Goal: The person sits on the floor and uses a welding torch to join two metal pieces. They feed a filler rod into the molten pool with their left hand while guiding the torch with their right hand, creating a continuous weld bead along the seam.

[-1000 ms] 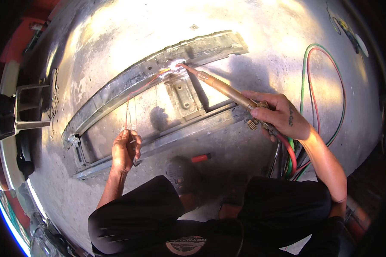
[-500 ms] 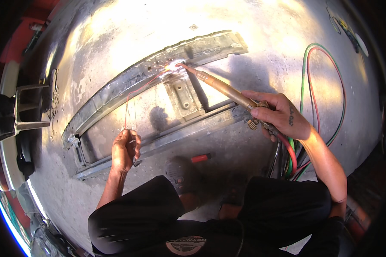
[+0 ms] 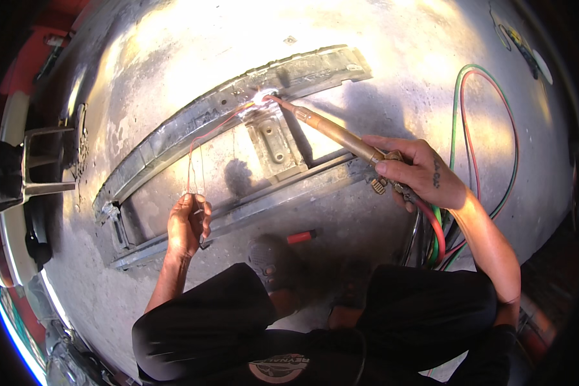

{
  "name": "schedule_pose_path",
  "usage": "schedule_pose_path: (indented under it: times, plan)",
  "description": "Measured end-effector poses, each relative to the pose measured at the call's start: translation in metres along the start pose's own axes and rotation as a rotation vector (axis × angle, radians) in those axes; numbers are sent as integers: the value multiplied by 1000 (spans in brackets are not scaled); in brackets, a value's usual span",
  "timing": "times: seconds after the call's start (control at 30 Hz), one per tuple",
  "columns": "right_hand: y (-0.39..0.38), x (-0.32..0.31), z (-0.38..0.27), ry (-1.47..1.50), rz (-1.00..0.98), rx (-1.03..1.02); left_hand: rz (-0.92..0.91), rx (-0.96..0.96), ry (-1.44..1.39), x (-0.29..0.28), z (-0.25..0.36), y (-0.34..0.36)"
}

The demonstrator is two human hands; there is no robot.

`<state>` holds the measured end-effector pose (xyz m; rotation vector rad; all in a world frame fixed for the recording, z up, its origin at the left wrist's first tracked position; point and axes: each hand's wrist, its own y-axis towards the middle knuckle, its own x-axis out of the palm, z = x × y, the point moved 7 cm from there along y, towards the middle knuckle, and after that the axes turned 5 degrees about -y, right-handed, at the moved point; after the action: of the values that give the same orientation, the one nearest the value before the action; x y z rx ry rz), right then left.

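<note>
My right hand [image 3: 421,172] is wrapped round the handle of a brass gas welding torch [image 3: 338,133] with small valve knobs. The torch's tip points at a white-hot, glowing spot on a grey metal frame [image 3: 167,138], where a short bracket [image 3: 270,145] meets the curved upper beam. My left hand [image 3: 188,222] pinches a thin, bent copper-coloured filler rod [image 3: 215,130]. From those fingers the rod rises, bends right and reaches the glow. Glare hides the exact contact of rod, flame and metal.
Red and green hoses [image 3: 475,76] loop over the concrete floor at right. A red cylinder [image 3: 301,237], perhaps a lighter, lies near my shoe [image 3: 268,256]. A metal bracket [image 3: 48,161] stands at far left. Tools [image 3: 524,50] lie at the far upper right.
The orange sparks left of the glowing spot have mostly died down. Both hands, the torch and the frame stay almost where they were.
</note>
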<state>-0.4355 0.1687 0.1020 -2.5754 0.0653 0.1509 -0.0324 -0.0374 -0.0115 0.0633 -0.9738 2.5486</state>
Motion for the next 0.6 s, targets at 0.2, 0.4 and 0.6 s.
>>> schedule_pose_path:
  times: [0.2,0.4,0.6]
  plan:
    - [0,0,-1,19,5,-6,4,-3,3,0,0,0]
    - [-1,1,-1,3,-3,3,1,6,7,1,1,0]
    - [-1,1,0,4,6,-1,5,1,-2,0,1,0]
